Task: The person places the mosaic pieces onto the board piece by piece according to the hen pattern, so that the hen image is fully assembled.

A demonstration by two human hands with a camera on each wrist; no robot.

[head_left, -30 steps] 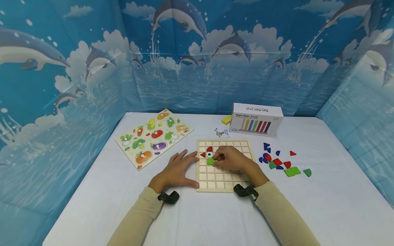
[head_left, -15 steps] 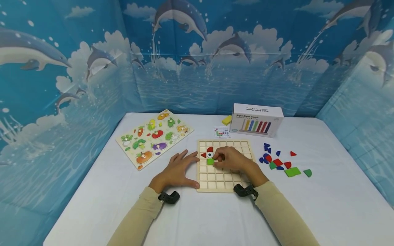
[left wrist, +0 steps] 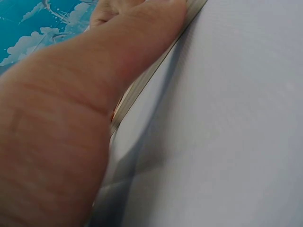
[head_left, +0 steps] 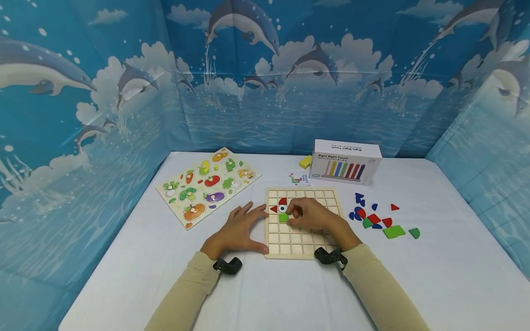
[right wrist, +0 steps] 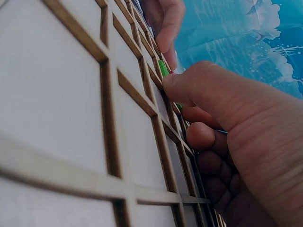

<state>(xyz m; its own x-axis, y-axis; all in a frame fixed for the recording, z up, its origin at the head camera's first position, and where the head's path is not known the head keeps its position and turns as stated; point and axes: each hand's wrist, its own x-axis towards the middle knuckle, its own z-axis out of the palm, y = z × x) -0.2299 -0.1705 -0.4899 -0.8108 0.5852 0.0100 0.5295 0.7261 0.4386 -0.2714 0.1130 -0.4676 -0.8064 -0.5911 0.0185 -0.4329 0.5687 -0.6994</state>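
A wooden grid board (head_left: 304, 243) lies in front of me on the white table. My right hand (head_left: 290, 214) rests on it with fingers curled and pinches a green square piece (head_left: 283, 217) sitting in a cell. In the right wrist view the thumb of my right hand (right wrist: 180, 94) presses on the green square piece (right wrist: 163, 67). Just above it lie a red half-round (head_left: 282, 201), a red triangle (head_left: 273, 208) and a white eye piece (head_left: 282, 208). My left hand (head_left: 240, 227) lies flat with spread fingers against the board's left edge (left wrist: 142, 85).
Loose blue, red and green shapes (head_left: 378, 218) are scattered right of the board. Behind it stand a white toy box (head_left: 345, 161), a yellow block (head_left: 304, 161) and a small card (head_left: 297, 178). A vegetable peg puzzle (head_left: 207, 184) lies at the left. Blue dolphin backdrop walls close in three sides.
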